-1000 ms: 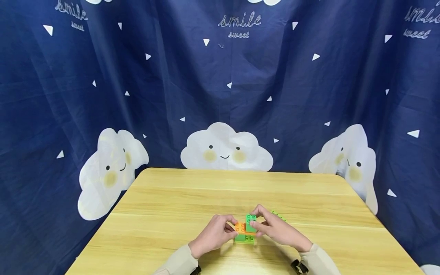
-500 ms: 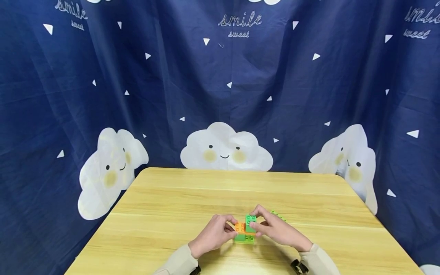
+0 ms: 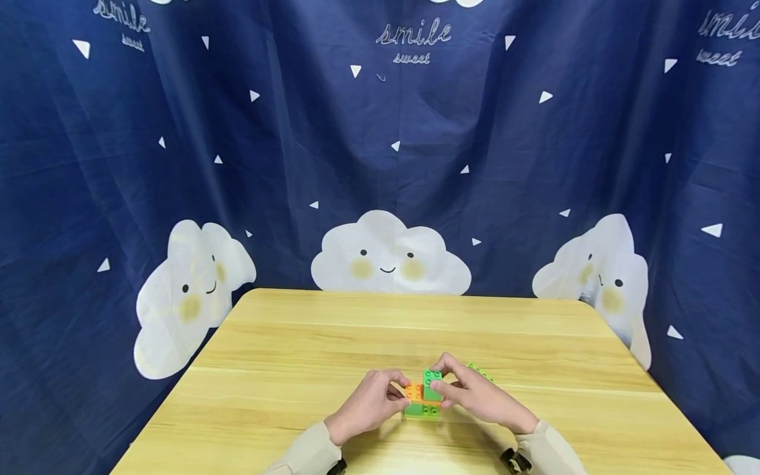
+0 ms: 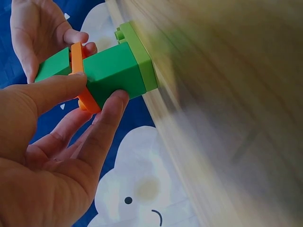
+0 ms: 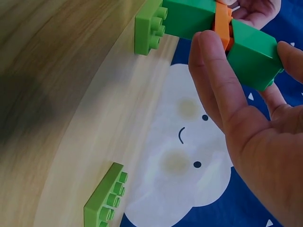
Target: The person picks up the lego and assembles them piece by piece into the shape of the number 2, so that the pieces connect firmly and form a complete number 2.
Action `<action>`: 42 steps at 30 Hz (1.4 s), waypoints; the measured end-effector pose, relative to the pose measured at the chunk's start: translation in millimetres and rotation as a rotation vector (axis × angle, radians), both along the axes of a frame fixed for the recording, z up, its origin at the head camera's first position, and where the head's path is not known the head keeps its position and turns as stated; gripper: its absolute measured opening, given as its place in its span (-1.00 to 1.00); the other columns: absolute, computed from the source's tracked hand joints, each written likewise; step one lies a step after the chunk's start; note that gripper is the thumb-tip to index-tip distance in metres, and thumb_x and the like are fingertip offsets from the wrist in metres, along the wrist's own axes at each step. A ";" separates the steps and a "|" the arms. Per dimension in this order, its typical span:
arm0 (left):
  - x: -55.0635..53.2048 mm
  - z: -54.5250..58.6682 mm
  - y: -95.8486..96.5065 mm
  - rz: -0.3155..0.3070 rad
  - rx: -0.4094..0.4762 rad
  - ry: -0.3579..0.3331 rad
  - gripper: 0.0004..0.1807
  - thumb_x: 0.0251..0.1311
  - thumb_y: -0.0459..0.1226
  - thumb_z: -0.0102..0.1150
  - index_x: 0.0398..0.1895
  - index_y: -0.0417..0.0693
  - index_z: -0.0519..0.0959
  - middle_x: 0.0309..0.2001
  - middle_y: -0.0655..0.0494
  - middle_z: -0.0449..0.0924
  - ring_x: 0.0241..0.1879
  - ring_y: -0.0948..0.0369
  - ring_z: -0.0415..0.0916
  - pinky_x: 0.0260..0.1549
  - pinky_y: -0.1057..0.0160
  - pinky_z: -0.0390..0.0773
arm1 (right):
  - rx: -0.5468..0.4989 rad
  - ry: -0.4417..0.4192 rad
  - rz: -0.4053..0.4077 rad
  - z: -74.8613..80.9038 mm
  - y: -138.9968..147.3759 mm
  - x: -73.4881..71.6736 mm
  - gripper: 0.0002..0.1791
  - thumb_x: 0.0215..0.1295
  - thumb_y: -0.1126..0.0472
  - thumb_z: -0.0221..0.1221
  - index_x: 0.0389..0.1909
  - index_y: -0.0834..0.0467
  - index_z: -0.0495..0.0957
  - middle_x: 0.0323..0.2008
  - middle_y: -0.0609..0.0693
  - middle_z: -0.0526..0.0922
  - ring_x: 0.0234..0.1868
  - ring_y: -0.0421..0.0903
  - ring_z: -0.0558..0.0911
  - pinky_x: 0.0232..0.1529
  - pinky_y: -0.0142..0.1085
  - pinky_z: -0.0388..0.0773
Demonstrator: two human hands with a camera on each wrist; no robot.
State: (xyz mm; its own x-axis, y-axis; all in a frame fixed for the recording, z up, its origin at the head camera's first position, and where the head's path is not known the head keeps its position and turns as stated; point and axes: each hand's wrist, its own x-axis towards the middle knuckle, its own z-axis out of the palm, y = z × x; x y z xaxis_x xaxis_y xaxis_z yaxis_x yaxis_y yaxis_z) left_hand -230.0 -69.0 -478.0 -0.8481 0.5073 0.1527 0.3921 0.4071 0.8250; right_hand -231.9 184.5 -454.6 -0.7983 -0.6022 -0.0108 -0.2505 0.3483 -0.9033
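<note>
A small stack of toy building bricks stands on the table before me. At its bottom is a light green plate [image 3: 431,417], under a lower green brick [image 4: 116,71]. Across that brick lies a thin orange plate [image 3: 413,392], its studs showing on the left half. The upper green brick [image 3: 433,389] sits on the right half. My left hand [image 3: 369,404] grips the stack from the left, its fingertips at the orange plate and lower green brick. From the right, my right hand [image 3: 479,394] holds the upper green brick between thumb and fingers.
Another light green plate [image 5: 106,201], studs up, lies on the table behind my right hand. The wooden table [image 3: 285,343] ends at a dark blue curtain [image 3: 285,132] printed with clouds.
</note>
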 end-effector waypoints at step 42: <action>1.7 2.2 0.8 0.010 0.003 -0.024 -0.81 0.24 -0.42 0.38 -0.09 -0.20 0.66 -0.14 -0.04 0.73 -0.30 0.37 0.69 -0.31 0.47 0.67 | -0.074 -0.100 -0.011 -2.4 2.8 -1.7 -0.72 0.56 -0.02 0.10 0.04 0.09 0.44 0.15 0.17 0.46 -0.02 0.20 0.69 0.05 0.06 0.67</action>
State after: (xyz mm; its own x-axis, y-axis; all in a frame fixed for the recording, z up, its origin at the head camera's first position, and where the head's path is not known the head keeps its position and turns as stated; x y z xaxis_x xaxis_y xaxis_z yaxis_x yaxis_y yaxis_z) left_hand -228.3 -68.3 -475.8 -0.8568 0.4980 0.1338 0.3678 0.4082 0.8355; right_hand -233.7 187.2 -456.9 -0.8020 -0.5954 -0.0472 -0.1539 0.2824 -0.9469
